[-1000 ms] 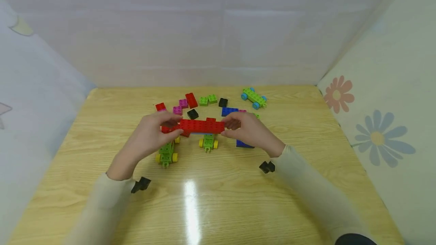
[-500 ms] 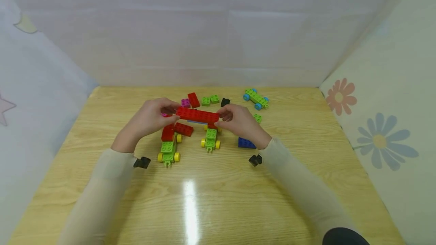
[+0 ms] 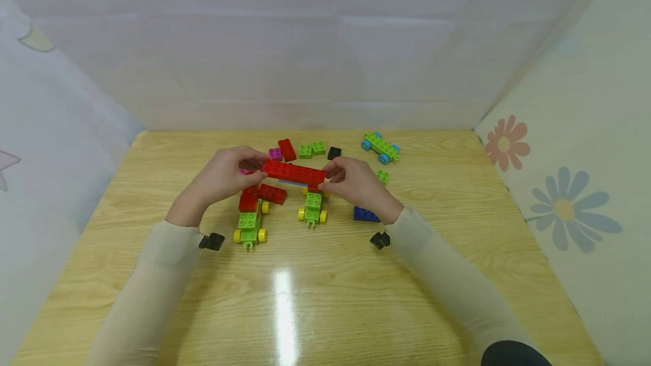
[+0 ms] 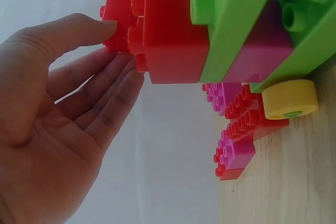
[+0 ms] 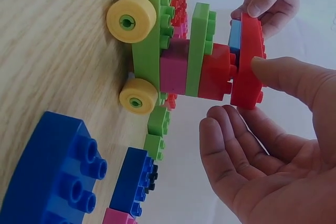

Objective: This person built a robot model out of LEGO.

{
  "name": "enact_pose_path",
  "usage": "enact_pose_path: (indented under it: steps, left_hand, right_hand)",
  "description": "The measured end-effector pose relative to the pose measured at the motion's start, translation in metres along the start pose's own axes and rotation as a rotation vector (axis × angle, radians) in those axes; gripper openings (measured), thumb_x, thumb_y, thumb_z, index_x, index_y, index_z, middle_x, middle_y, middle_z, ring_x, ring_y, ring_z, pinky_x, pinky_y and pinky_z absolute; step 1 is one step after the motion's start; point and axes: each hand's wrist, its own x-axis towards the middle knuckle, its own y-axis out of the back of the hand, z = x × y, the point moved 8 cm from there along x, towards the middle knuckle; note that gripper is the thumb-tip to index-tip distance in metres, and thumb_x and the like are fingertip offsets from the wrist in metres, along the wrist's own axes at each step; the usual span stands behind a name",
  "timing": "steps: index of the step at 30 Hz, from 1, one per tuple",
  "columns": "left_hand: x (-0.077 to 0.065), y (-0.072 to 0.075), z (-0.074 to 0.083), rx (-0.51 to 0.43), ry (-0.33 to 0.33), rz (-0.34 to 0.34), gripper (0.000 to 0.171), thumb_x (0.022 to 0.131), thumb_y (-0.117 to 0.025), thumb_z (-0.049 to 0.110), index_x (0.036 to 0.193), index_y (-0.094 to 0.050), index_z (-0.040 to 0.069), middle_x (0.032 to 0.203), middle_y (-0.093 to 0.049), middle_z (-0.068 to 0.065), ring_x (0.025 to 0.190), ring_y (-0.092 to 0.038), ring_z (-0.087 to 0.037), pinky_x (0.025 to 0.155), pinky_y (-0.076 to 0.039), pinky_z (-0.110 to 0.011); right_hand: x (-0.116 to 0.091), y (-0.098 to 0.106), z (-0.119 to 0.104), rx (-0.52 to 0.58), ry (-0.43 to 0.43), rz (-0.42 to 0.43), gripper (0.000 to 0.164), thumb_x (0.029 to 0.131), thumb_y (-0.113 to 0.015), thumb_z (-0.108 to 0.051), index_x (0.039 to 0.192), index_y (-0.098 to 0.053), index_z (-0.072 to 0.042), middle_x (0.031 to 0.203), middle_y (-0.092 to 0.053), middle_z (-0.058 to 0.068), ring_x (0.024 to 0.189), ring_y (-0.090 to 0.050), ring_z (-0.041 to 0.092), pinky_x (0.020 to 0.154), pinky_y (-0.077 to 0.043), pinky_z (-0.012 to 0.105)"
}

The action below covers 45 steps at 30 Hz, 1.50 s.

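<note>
My left hand and right hand pinch opposite ends of a long red building brick, thumbs on the near side. A light blue piece sits against its underside. In the right wrist view, the long brick is right at the studs of a shorter red brick. This tops a stack with a green plate and a pink brick on a green wheeled base with yellow wheels. Left of it stands a similar green wheeled base, bearing a red brick.
A red brick lies between the wheeled bases. Behind are a pink brick, a red brick, green bricks and a black brick. A blue brick lies right, a blue-wheeled green base farther back.
Both hands have carried the long red brick slightly back and left, and its right end now sits lower than its left. Over the last half second they stay nearly still.
</note>
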Motion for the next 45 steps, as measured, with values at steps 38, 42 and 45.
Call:
enact_pose_path:
  steps: [38, 42, 45]
  left_hand:
    - [-0.025, -0.008, -0.010, 0.058, -0.012, -0.007, 0.037, 0.105, -0.080, 0.021, 0.139, -0.075, 0.006, 0.129, -0.080, -0.014, 0.117, -0.076, -0.034, 0.108, -0.060, -0.062]
    - [-0.040, -0.004, -0.006, 0.072, -0.008, 0.010, 0.036, 0.105, -0.080, 0.021, 0.137, -0.076, 0.007, 0.129, -0.080, -0.013, 0.118, -0.076, -0.034, 0.109, -0.060, -0.062]
    - [-0.051, -0.001, -0.004, 0.072, -0.004, 0.030, 0.035, 0.104, -0.080, 0.020, 0.137, -0.076, 0.007, 0.130, -0.080, -0.013, 0.118, -0.076, -0.036, 0.107, -0.061, -0.063]
  right_hand:
    - [0.002, -0.014, 0.003, 0.067, 0.006, -0.093, 0.031, 0.100, -0.086, -0.030, 0.126, -0.075, -0.017, 0.118, -0.084, 0.003, 0.107, -0.079, 0.016, 0.096, -0.065, 0.042]
    - [0.002, -0.019, -0.003, 0.057, 0.038, -0.109, 0.032, 0.100, -0.087, -0.029, 0.127, -0.076, -0.016, 0.119, -0.084, 0.002, 0.108, -0.079, 0.016, 0.096, -0.065, 0.041]
    - [0.003, -0.024, -0.007, 0.053, 0.058, -0.118, 0.031, 0.100, -0.087, -0.028, 0.126, -0.076, -0.015, 0.118, -0.084, 0.001, 0.106, -0.079, 0.015, 0.094, -0.065, 0.039]
